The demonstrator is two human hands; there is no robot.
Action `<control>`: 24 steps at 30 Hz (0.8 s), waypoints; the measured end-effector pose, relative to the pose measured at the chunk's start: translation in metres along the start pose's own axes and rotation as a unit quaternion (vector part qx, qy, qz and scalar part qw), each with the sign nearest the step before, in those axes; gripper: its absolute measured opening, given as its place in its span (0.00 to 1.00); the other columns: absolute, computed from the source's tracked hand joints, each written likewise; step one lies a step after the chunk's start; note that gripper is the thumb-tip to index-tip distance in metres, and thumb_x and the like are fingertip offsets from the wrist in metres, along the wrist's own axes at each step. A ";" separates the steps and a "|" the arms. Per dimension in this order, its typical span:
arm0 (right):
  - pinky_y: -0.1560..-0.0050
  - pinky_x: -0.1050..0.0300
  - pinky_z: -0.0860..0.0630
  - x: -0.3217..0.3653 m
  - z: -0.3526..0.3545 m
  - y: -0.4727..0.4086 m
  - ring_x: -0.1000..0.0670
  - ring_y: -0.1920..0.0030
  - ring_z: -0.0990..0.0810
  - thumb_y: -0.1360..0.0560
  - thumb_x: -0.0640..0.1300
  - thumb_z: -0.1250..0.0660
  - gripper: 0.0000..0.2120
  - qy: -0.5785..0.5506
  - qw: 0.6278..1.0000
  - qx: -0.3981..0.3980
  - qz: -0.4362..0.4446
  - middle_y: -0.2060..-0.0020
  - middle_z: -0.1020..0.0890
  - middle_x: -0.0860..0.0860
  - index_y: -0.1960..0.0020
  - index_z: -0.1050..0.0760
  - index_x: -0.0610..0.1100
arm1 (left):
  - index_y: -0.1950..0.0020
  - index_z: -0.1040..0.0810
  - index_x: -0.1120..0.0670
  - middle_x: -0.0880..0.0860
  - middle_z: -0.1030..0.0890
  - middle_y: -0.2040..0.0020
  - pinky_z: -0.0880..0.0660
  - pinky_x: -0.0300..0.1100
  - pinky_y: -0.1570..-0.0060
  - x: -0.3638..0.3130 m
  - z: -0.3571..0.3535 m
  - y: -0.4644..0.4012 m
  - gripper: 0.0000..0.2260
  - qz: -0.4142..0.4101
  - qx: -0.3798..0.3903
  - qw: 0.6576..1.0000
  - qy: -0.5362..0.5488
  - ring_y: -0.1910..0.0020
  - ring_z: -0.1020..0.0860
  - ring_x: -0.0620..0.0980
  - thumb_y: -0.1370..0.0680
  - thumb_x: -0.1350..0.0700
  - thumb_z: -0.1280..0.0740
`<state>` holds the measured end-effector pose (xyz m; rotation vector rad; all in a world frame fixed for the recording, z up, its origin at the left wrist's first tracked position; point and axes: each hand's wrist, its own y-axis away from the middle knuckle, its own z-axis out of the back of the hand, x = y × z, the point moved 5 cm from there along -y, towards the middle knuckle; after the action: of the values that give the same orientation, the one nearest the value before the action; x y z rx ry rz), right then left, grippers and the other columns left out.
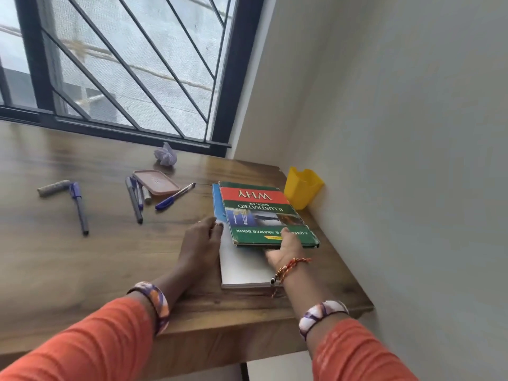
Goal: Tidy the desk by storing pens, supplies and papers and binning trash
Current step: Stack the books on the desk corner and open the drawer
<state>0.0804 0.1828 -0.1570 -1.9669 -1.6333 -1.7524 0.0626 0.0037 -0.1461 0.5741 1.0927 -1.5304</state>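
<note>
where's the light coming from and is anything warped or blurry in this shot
Head view: daylight enters through the barred window, leaving a pale sheen on the wooden desk; wide-angle distortion tilts the wall; the orange sleeves at the bottom are soft.

The surface is brown woodgrain. The top book is green with a red band and yellow lettering; the book under it is blue and white. The cup is yellow, the lid pinkish brown, the pens blue and grey, the paper ball pale lilac. Sleeves are orange.
</note>
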 end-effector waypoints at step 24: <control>0.76 0.55 0.21 -0.002 0.027 0.040 0.47 0.74 0.18 0.23 0.46 0.36 0.12 0.260 0.946 0.193 -0.010 0.73 0.18 0.41 0.55 0.29 0.35 | 0.53 0.18 0.64 0.63 0.17 0.55 0.31 0.44 0.59 -0.006 0.004 0.003 0.12 0.006 0.007 0.999 -0.035 0.59 0.23 0.51 0.22 0.57 0.37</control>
<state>0.1269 0.1807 -0.1451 -1.1935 -1.6365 -1.6095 0.0682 0.0030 -0.1404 0.5327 1.0234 -1.5372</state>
